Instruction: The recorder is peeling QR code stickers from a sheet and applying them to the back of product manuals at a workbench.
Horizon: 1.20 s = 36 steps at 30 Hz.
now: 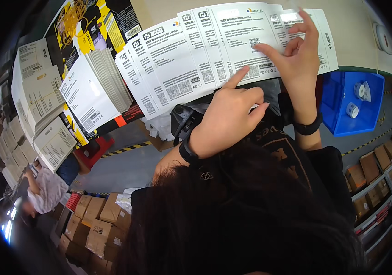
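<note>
A row of white printed flat cards or sleeves (pixel 164 64) lies overlapped in a fan along the table's near edge. My left hand (pixel 232 110) rests over the near edge of this row, its index finger stretched onto the cards and the others loosely bent with nothing held between them. Above the right part of the row is my right hand (pixel 302 57), thumb and fingers spread apart. A faint clear patch shows by its raised index fingertip; I cannot tell what it is. To the left leans a thick stack of similar printed cards (pixel 88 94).
Yellow rubber bands (pixel 73 20) lie on a black and yellow printed surface. More bundled cards (pixel 37 91) stand far left. A blue bin (pixel 342 105) with small white rolls (pixel 352 110) hangs at the right. Cardboard boxes (pixel 99 233) and another person (pixel 47 190) are at lower left.
</note>
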Each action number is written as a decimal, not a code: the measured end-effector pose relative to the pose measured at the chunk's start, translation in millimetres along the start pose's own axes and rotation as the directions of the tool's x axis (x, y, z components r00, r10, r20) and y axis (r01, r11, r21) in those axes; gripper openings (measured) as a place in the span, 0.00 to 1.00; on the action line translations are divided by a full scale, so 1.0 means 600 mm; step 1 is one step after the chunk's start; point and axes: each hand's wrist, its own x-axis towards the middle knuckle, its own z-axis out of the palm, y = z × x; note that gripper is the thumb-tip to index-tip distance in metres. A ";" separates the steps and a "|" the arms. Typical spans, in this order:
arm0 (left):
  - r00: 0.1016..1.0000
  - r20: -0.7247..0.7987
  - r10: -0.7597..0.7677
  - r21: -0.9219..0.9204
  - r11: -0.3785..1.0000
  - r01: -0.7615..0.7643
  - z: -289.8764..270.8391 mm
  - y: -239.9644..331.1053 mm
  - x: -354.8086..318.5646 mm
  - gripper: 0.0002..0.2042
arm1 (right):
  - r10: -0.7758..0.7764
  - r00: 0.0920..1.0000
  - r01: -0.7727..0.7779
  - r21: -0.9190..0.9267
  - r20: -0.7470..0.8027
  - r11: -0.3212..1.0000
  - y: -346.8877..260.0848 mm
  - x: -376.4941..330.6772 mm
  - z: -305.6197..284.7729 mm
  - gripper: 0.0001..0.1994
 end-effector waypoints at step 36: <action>1.000 -0.013 0.020 0.089 0.996 -0.019 -0.013 0.000 -0.022 0.07 | 0.213 0.969 -0.248 0.452 0.127 0.857 0.008 -0.006 -0.002 0.06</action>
